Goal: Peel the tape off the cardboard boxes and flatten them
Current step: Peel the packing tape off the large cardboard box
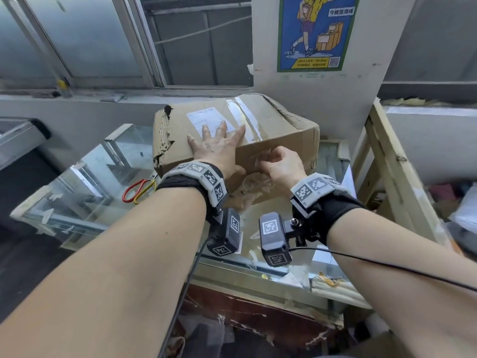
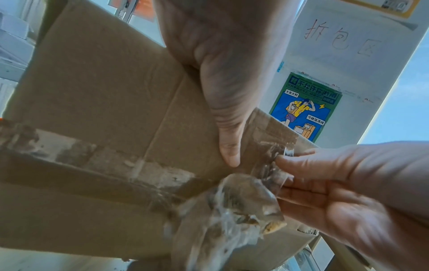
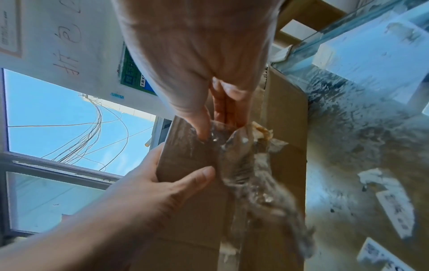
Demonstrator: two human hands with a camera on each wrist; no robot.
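A worn cardboard box (image 1: 278, 120) sits on a glass counter, with a white label and a clear tape strip (image 1: 245, 117) across its top. My left hand (image 1: 216, 143) lies flat on the box top with fingers spread, and its thumb (image 2: 228, 139) presses the front face. My right hand (image 1: 269, 158) pinches the clear tape on the front face at the box's upper edge. A crumpled wad of peeled tape (image 2: 232, 210) hangs below that pinch. In the right wrist view, the thumb and fingers (image 3: 204, 128) grip the tape (image 3: 250, 174) beside the left hand (image 3: 162, 188).
Red and yellow handled scissors (image 1: 139, 189) lie on the glass counter (image 1: 85, 177) left of the box. A wooden frame (image 1: 387, 164) stands close on the right. A white pillar with a blue poster (image 1: 315, 32) rises right behind the box, and windows are at the back left.
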